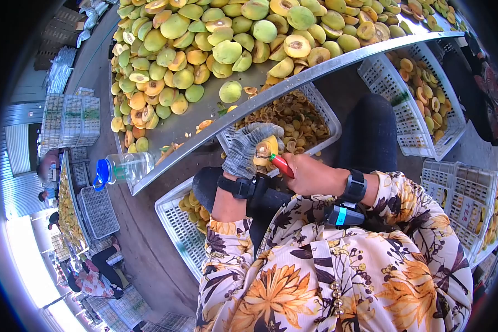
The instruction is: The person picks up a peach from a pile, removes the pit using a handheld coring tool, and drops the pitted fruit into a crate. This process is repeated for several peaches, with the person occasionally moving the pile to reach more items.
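My left hand (243, 145), in a grey knit glove, grips a yellow peach half (267, 148) with its cut face turned toward my right hand. My bare right hand (311, 176) is closed around a small red-handled knife (283, 165) with a green collar. The knife's tip is at the peach flesh; its blade is mostly hidden. Below both hands, between my knees, a white crate (333, 123) holds scraps and peach pieces (293, 119). Many green-yellow peach halves (227, 52) are heaped on the metal table (213, 102) in front of me.
The table's raised metal rim (293, 77) runs just beyond my hands. A clear bottle with a blue cap (128, 167) lies at its left corner. White crates of peach halves stand at my left (174, 221) and right (404, 105). Other people (97, 276) are at the far left.
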`<state>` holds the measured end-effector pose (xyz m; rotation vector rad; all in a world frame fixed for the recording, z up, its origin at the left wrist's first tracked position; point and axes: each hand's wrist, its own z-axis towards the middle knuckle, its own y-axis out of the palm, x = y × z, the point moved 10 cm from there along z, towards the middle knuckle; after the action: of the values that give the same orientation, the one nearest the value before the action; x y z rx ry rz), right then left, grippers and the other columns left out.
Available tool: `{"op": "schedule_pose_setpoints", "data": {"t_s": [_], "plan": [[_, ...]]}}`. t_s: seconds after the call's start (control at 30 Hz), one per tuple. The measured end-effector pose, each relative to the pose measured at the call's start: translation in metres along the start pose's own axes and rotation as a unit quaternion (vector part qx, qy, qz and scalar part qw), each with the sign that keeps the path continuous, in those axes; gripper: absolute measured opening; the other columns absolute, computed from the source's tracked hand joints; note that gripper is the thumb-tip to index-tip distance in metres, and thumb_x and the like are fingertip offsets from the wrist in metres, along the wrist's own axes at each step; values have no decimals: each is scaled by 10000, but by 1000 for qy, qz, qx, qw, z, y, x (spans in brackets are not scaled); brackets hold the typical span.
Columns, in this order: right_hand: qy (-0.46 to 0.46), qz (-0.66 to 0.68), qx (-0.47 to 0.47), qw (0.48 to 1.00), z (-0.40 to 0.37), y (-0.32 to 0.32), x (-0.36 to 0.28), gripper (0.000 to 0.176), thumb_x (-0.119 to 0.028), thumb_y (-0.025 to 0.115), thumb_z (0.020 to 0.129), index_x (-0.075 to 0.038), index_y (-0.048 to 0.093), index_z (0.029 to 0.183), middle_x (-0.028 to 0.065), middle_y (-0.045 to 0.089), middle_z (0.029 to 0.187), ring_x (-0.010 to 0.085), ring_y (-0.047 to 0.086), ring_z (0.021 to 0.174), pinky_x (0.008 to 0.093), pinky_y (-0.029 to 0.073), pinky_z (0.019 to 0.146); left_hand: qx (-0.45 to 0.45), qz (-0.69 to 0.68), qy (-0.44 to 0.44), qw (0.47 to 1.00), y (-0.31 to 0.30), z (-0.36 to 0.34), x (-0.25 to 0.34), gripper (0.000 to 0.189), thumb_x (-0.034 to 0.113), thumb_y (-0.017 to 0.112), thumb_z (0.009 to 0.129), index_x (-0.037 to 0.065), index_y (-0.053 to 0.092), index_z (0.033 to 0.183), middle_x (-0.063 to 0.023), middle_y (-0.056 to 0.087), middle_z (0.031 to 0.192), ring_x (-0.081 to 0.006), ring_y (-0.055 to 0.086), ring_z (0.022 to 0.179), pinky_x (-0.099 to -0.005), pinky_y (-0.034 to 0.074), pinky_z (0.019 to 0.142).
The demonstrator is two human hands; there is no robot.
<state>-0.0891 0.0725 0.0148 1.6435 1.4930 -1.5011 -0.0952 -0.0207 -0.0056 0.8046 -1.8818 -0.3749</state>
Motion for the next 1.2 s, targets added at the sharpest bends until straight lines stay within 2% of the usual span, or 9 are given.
{"op": "schedule_pose_setpoints", "data": {"t_s": [0.1,0.17,0.23,0.3,0.9,1.0,1.1,1.17,1.2], "plan": [[-6,28,-20,999,0,6,-3,164,-21,531,728,27,464,869,134,534,636,218,587,590,340,441,486,16,37,39,998,-1,-2,1,201,119,668,765,-40,624,880,-122,651,791,-200,630,638,-288,536,588],[69,109,-79,988,-5,13,-1,148,-23,522,738,15,466,870,111,527,631,185,568,551,316,424,446,75,171,240,953,-7,-11,31,219,164,638,788,-36,630,876,-130,637,794,-227,633,654,-306,541,562],[143,186,-136,962,-10,26,5,132,-25,514,749,3,468,870,87,521,626,151,550,513,293,407,405,89,135,174,971,-10,-7,16,234,187,633,802,-27,626,899,-129,639,834,-221,633,657,-297,541,523],[154,328,-157,919,-8,37,3,169,-19,480,767,-24,455,934,10,461,575,64,447,409,221,353,353,122,68,263,955,-14,-9,29,280,225,634,810,-28,615,927,-128,636,817,-210,631,651,-289,539,496],[190,677,-296,647,-18,74,-21,128,-44,487,858,-73,487,982,-29,381,553,23,308,369,190,263,324,16,-89,151,984,-6,0,1,342,303,632,809,37,537,1003,-146,608,777,-227,592,537,-296,512,475],[104,603,-280,740,-15,47,-38,146,-35,487,856,-77,489,996,-26,369,536,25,301,364,191,264,324,248,-79,265,929,-71,1,0,362,421,525,866,81,521,987,-90,580,756,-211,601,670,-294,519,559],[89,501,-159,846,-1,4,-34,152,-58,535,823,-35,492,967,7,433,542,59,367,358,208,315,340,258,-137,174,941,-88,-3,-14,486,535,455,859,77,566,979,-74,607,785,-210,603,706,-300,525,604],[111,160,-20,981,16,-26,-3,200,-102,567,806,-6,499,968,40,494,585,92,444,385,228,370,369,255,-146,171,941,-79,-19,-1,534,565,417,860,66,581,957,-88,621,792,-234,613,661,-305,529,551],[-108,-167,143,970,24,-42,6,262,-127,594,793,13,500,993,56,516,607,99,475,407,246,390,380,224,-130,165,952,-73,-24,6,559,581,385,862,72,563,1009,-98,624,797,-234,613,628,-295,511,493]]}}
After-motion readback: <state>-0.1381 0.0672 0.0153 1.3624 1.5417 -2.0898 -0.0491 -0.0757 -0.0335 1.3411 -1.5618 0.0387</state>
